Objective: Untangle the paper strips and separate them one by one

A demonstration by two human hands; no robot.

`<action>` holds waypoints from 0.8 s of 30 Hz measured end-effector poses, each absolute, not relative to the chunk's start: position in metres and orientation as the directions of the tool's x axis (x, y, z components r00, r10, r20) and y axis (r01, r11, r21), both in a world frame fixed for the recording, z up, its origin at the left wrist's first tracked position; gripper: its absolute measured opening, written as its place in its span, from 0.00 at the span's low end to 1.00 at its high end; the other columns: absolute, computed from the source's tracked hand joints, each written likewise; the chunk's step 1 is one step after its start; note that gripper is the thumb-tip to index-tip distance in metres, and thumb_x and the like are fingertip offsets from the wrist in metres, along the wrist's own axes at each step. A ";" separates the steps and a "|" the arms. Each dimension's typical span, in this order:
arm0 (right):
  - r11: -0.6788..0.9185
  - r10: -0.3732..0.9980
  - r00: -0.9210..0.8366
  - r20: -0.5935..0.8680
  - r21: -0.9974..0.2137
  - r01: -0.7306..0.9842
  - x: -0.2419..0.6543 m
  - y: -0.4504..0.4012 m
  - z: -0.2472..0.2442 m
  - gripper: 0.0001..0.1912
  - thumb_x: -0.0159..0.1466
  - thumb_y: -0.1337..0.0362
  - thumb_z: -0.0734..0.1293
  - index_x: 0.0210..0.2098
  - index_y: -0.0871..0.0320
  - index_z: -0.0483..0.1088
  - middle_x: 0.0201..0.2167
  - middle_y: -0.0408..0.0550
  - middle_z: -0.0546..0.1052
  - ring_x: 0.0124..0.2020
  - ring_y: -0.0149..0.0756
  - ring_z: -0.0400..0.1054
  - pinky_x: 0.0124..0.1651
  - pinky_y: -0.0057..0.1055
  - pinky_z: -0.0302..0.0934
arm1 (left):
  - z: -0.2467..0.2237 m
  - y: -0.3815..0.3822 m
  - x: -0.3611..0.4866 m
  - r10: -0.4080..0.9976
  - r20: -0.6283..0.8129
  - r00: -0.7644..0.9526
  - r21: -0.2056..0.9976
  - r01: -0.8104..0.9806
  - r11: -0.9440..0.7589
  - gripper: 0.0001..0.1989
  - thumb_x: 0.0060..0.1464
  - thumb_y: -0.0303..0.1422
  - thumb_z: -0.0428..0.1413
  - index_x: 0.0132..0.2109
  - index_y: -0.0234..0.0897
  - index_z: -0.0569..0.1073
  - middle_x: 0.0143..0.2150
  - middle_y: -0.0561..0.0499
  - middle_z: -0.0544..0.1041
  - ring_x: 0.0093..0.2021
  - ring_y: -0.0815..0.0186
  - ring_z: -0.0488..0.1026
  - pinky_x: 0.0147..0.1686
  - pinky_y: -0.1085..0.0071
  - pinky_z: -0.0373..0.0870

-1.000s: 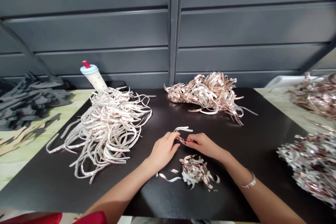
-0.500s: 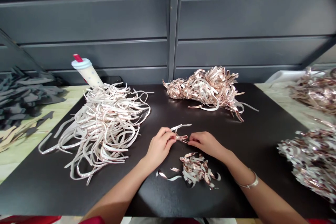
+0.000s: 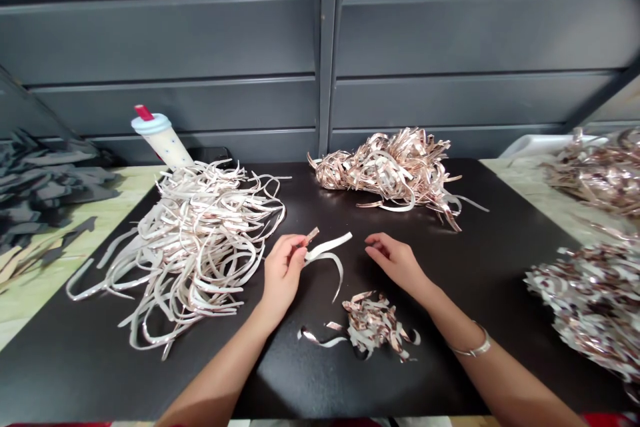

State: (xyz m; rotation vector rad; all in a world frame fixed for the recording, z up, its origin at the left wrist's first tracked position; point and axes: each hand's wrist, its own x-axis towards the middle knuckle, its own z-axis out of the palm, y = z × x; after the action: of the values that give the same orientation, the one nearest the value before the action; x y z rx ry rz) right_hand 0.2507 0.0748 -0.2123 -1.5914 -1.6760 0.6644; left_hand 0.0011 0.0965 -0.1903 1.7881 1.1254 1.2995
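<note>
My left hand (image 3: 284,271) pinches white and rose-gold strips (image 3: 331,243) between thumb and fingers. Two pale ends reach out to the right, one of them curling down, and a short metallic end pokes up above the fingertips. My right hand (image 3: 395,260) hovers to the right of these strips, its thumb and forefinger slightly apart and nothing visible between them. Below and between the hands lies a small heap of short curled scraps (image 3: 375,325). Left of my left hand spreads a large pile of long white strips (image 3: 200,240).
A bundle of rose-gold strips (image 3: 390,170) lies at the back of the black table (image 3: 450,380). A tumbler (image 3: 167,147) with a red straw stands behind the white pile. Shiny scraps (image 3: 590,307) heap up at right, dark grey pieces (image 3: 45,173) at left. A grey panelled wall (image 3: 225,47) closes off the back.
My left hand has moved left with the strips, whose ends now fan out. My right hand has come away from them, up and slightly right. The view has shifted slightly.
</note>
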 end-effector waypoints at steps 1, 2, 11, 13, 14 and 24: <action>0.108 0.987 0.046 0.154 -0.846 0.522 0.248 0.074 -0.212 0.13 0.60 0.57 0.62 0.40 0.58 0.68 0.23 0.41 0.70 0.22 0.30 0.63 0.27 0.28 0.59 | -0.190 0.095 0.002 0.915 0.378 0.139 0.888 0.226 -0.401 0.10 0.59 0.35 0.49 0.41 0.36 0.72 0.38 0.49 0.72 0.27 0.73 0.67 0.27 0.75 0.66; 0.112 0.988 0.050 0.145 -0.906 0.409 0.245 0.073 -0.211 0.14 0.59 0.57 0.64 0.41 0.58 0.68 0.24 0.41 0.70 0.21 0.29 0.62 0.25 0.27 0.59 | -0.189 0.093 0.004 0.927 0.350 0.133 0.911 0.184 -0.370 0.10 0.58 0.36 0.50 0.41 0.36 0.72 0.38 0.49 0.72 0.26 0.73 0.66 0.26 0.76 0.65; 0.036 0.997 -0.056 0.049 -0.979 -0.201 0.221 0.053 -0.197 0.10 0.51 0.60 0.74 0.27 0.59 0.73 0.18 0.41 0.73 0.18 0.26 0.65 0.21 0.23 0.62 | -0.188 0.086 0.021 0.934 -0.227 0.276 0.930 -0.223 0.292 0.20 0.46 0.44 0.61 0.37 0.29 0.76 0.27 0.50 0.74 0.17 0.80 0.57 0.16 0.79 0.52; 0.000 0.995 -0.091 0.028 -0.956 -0.293 0.219 0.049 -0.196 0.10 0.51 0.60 0.74 0.26 0.59 0.73 0.19 0.43 0.75 0.17 0.25 0.65 0.20 0.23 0.62 | -0.191 0.087 0.022 0.885 -0.337 0.321 0.891 -0.195 0.410 0.22 0.43 0.45 0.62 0.36 0.28 0.77 0.24 0.49 0.75 0.15 0.80 0.58 0.15 0.80 0.51; -0.017 0.994 -0.112 0.021 -0.946 -0.324 0.219 0.047 -0.196 0.10 0.51 0.60 0.74 0.26 0.60 0.73 0.20 0.43 0.76 0.16 0.25 0.65 0.20 0.23 0.62 | -0.192 0.087 0.022 0.867 -0.367 0.336 0.884 -0.165 0.438 0.22 0.42 0.45 0.63 0.36 0.27 0.77 0.22 0.50 0.75 0.15 0.79 0.59 0.14 0.80 0.50; 0.302 0.953 -0.014 0.303 -0.953 -0.017 0.219 0.035 -0.187 0.06 0.57 0.64 0.70 0.27 0.59 0.71 0.23 0.46 0.78 0.22 0.31 0.72 0.24 0.25 0.67 | -0.192 0.082 0.024 0.711 -0.481 0.514 0.782 -0.116 0.613 0.24 0.49 0.51 0.56 0.39 0.32 0.70 0.21 0.52 0.74 0.14 0.77 0.64 0.12 0.82 0.54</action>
State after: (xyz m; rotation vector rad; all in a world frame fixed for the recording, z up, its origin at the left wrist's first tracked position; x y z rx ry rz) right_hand 0.2186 0.0350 -0.1869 -0.9616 -1.3402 0.9985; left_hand 0.0238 0.0822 -0.1921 0.7627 0.9002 0.5592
